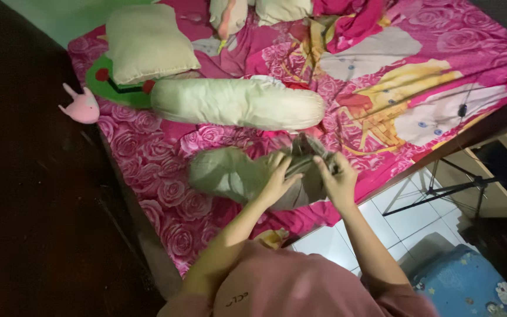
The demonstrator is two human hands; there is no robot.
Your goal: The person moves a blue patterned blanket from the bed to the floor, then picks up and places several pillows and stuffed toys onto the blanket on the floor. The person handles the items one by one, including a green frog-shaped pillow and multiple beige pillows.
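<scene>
A pale green-grey pillow (224,172) lies on the pink rose-patterned bed sheet (154,176) near the bed's edge. Its end is bunched up with a dark grey cloth cover (306,154). My left hand (277,176) grips the pillow's end and the cloth from the left. My right hand (335,176) pinches the same bunched cloth from the right. Both hands sit close together, almost touching. How far the cloth covers the pillow is blurred.
A long cream bolster (236,103) lies just beyond the hands, a square cream pillow (148,41) behind it. A pink plush toy (82,107) sits at the bed's left edge. Right of the bed are white floor tiles (418,217), a tripod stand (447,188) and a blue mat (470,282).
</scene>
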